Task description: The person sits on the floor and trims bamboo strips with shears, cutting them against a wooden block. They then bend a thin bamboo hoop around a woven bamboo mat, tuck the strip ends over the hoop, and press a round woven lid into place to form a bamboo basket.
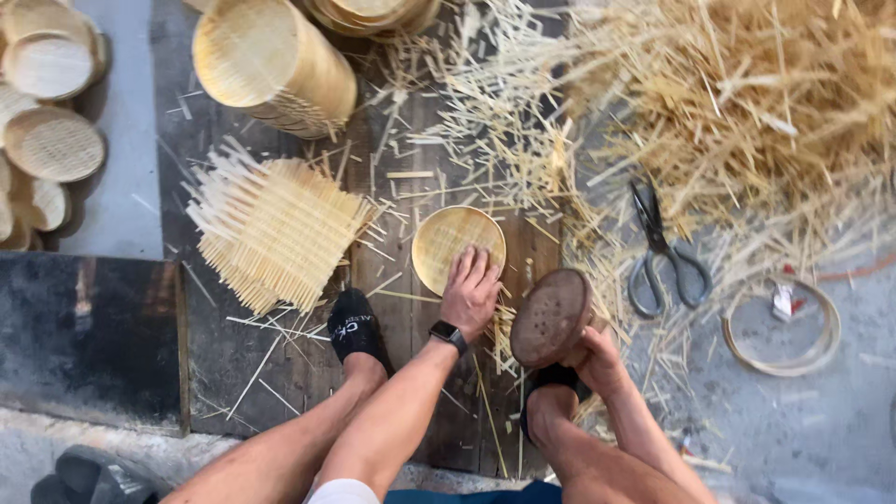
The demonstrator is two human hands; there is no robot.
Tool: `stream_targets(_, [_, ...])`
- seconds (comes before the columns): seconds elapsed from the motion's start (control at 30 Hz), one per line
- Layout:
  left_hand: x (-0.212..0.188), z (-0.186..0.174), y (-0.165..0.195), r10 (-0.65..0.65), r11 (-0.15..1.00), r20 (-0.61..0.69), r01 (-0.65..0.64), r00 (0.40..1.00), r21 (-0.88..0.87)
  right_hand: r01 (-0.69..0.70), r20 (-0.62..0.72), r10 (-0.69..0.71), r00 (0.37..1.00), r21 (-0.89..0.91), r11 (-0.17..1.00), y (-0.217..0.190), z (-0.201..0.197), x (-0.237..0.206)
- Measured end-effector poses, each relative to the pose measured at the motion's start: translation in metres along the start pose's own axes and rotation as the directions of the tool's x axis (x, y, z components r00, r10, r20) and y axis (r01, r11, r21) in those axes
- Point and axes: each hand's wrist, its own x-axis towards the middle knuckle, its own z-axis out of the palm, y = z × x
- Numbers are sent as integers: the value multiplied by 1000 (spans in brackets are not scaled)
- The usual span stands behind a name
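Note:
My left hand lies flat with spread fingers on the near edge of a small round woven bamboo tray that rests on dark wooden boards. A black watch sits on that wrist. To the right, my right hand grips a round brown disc-shaped block from below, holding it tilted just above the boards beside the tray. My two feet in black slippers rest on the boards under my arms.
A stack of square woven bamboo mats lies left of the tray. Stacked finished round trays stand at the top and far left. Grey scissors, bamboo hoops and a heap of bamboo offcuts lie on the right.

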Motion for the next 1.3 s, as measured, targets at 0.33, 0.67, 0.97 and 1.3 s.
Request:
stream_targets(0.33, [113,-142,-171,217,955,-255,-151,942,256,25,155,-47,987,141,990,-18,-2,9])
stream_targets(0.67, [179,-228,-243,-83,970,-322,150,943,189,-1,-146,5,989,24,1000,-23,11,13])
stream_targets(0.97, [174,-214,-252,-109,977,-299,157,948,142,-34,-177,19,984,-82,996,-23,3,14])
stream_targets(1.3, [122,-110,-141,-204,972,-422,133,883,-192,-68,-48,67,997,-25,997,-22,46,45])
